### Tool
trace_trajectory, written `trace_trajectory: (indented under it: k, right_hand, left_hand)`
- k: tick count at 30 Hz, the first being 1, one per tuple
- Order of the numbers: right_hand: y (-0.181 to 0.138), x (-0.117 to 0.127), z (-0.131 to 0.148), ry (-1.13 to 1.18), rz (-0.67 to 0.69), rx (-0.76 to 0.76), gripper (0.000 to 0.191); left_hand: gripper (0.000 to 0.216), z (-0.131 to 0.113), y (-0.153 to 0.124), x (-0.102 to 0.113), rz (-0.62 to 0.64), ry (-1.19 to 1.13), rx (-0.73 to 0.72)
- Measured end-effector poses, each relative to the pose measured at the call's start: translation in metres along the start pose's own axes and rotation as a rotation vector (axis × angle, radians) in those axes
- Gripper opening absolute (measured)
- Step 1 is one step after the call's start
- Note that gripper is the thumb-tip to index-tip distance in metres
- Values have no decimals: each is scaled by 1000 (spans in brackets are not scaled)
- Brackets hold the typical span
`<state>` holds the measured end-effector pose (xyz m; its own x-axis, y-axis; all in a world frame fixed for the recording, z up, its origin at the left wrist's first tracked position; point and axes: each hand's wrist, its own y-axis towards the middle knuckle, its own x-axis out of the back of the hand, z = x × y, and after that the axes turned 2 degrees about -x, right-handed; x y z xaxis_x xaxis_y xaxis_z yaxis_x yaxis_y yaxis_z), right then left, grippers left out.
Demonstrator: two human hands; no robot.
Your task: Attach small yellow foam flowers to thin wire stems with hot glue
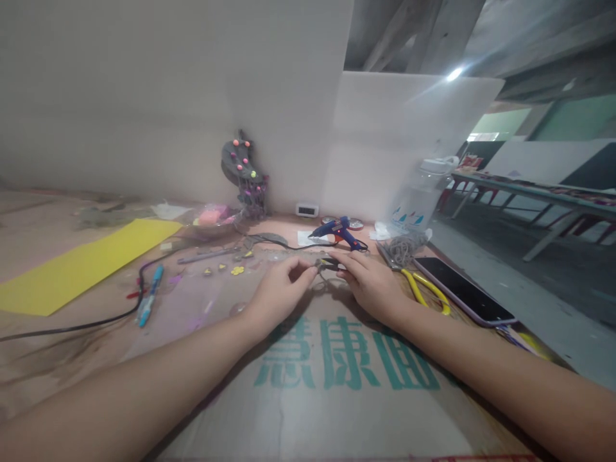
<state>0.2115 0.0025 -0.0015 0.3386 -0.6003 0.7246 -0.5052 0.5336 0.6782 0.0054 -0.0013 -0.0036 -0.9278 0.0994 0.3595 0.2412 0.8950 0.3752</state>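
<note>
My left hand (279, 289) and my right hand (368, 279) meet over a cardboard sheet (332, 391) with green printed characters. Both pinch a small dark piece (326, 263) between their fingertips; it is too small to name. My left fingers are curled in a pinch, and my right fingers lie pressed on the piece from the right. A blue hot glue gun (339, 232) lies just behind the hands, its black cord (120, 314) running off to the left.
Yellow-handled pliers (423, 290) and a dark phone (462, 290) lie to the right. A yellow sheet (81, 263), a blue pen (150, 295) and small yellow flower shapes (237, 271) lie left. A dark beaded ornament (245, 170) leans on the white back panel. A clear water jug (421, 199) stands behind.
</note>
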Motion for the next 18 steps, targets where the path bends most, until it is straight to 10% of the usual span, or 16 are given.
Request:
trace_trajectory:
  k: [18]
  right_hand:
    - [0, 1, 2, 10, -30, 82, 29]
  left_hand:
    - [26, 3, 4, -4, 38, -431, 129]
